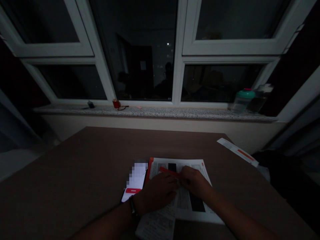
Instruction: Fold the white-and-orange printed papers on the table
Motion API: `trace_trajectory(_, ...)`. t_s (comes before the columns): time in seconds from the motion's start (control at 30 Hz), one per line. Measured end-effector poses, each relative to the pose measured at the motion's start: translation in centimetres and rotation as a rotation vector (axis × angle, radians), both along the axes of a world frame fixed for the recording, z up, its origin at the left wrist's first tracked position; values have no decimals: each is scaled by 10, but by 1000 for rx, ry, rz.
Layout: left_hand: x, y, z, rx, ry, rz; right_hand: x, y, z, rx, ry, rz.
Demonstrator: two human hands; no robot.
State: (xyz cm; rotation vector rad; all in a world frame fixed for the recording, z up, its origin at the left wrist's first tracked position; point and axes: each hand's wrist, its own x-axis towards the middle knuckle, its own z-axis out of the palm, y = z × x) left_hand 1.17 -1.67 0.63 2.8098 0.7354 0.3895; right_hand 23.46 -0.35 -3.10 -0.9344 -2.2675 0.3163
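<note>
The right hand (195, 181) pinches a red strip (168, 172) above printed papers (183, 200) near the front edge of the tabletop (75, 166); the curled left hand (156, 193) rests beside a phone (133, 181). A green-capped plastic bottle (242, 101) stands on the windowsill (155, 111).

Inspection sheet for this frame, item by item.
surface: brown table, dim light
job's things: red strip on printed papers, parts blacked out
clutter: phone beside the papers; paper slip at the table's far right corner
grips: left hand and right hand both at the strip; hold cannot be told
cables: nothing seen on the table
surroundings: window, stone sill with bottles at right
</note>
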Motion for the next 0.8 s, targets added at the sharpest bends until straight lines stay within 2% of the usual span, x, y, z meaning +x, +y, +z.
trace_trajectory(0.17,1,0,0,8,4,-10,0,4,-2,40,-62,-117)
trace_trajectory(0.47,-2,-2,2,-32,-21,10,4,4,2,0,29,-232)
trace_trajectory(0.63,-3,0,-4,-57,-32,16,5,1,0,-4,47,-206)
trace_trajectory(0.8,-2,2,-8,-61,-51,16,5,-3,3,-22,5,-92)
